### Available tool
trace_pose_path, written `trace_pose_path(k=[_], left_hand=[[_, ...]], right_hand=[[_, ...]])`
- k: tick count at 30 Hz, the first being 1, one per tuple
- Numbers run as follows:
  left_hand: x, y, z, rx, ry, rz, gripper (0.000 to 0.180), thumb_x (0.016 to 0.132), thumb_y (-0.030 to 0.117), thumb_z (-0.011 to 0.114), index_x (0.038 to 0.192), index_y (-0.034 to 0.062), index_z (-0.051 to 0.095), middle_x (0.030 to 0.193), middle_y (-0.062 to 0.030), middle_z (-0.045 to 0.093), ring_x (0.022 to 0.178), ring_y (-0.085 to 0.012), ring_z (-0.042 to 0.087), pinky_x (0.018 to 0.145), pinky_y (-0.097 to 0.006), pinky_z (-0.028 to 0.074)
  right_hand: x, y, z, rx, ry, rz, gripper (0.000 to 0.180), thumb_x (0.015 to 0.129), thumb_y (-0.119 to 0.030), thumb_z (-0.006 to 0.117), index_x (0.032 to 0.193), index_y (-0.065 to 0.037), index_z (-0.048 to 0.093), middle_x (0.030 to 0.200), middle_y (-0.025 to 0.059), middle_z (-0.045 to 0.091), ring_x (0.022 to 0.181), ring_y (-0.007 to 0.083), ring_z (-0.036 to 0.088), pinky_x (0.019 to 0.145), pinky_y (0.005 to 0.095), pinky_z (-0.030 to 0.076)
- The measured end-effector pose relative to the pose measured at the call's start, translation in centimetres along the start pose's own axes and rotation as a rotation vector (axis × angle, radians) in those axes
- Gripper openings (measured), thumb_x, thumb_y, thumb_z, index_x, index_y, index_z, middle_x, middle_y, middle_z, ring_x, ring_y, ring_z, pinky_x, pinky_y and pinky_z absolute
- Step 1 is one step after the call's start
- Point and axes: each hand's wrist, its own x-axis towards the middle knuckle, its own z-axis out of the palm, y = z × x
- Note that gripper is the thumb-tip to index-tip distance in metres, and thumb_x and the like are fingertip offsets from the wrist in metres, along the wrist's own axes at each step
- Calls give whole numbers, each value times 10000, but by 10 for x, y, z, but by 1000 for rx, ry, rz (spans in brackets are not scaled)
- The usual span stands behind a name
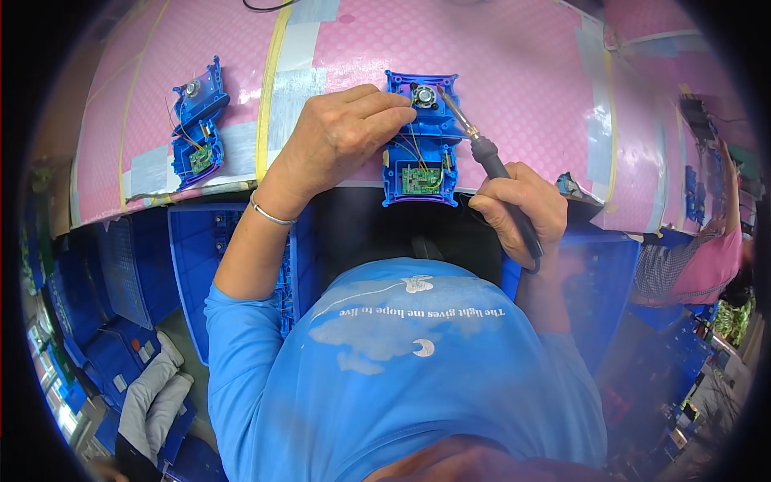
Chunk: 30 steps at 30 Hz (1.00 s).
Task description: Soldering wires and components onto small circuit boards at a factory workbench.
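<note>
Right hand (526, 205) wrapped about soldering iron (490, 157), slanting away leftward, tip just beside round speaker (426, 97) in unfolded blue casing (434, 127) on bench (514, 64); left hand (344, 135) nearer casing, pinched, hold unclear.

The clearest writing is on the blue shirt (450, 386) in the foreground: 1 line of small pale lettering (422, 308) — printed across the chest, slightly curved, upside down from this view. It runs along the edge of a pale cloud print (353, 335), with a white crescent (422, 347) nearer the collar. At lower left, small pale patches (120, 382) that look like labels sit on blue plastic — too small to read. Any marks on the central green circuit board (422, 181) are likewise too fine to make out.
</note>
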Motion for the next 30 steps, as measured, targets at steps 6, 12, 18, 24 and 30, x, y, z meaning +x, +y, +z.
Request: trace_pose_path(k=[6,12,18,24,30], left_hand=[[-11,2,-20,-122,42,-126,252,760,-4,800,998,54,737,998,-68,751,868,-234,738,717,-313,609],[-20,19,-37,-372,-148,-226,266,778,-18,784,1028,53,729,1124,-96,731,906,-253,732,758,-338,602],[-15,26,-28,-137,-249,-163,254,772,-4,758,1012,70,721,1216,-70,708,968,-273,723,817,-358,601],[-13,14,-34,102,-274,-84,129,797,16,707,910,70,674,1134,-56,708,975,-260,714,807,-357,593],[-29,-32,-95,346,-280,-43,76,875,20,644,826,70,673,1074,-34,707,985,-258,697,791,-354,579]], right_hand=[[-5,0,-6,6,16,3,170,866,-68,813,950,-16,675,745,73,670,638,196,614,560,305,470],[-7,-4,-9,25,52,-28,155,877,-48,802,949,-7,671,750,78,672,646,190,610,569,298,466],[-11,-13,-14,25,84,-64,143,880,-20,790,946,0,665,774,93,682,654,188,605,584,294,459],[-18,-25,-25,-58,156,-54,170,779,1,845,870,-15,702,713,92,663,593,204,593,534,303,437],[-26,-24,-27,58,212,-55,151,847,-30,822,881,13,681,736,96,683,633,192,586,581,292,458]])
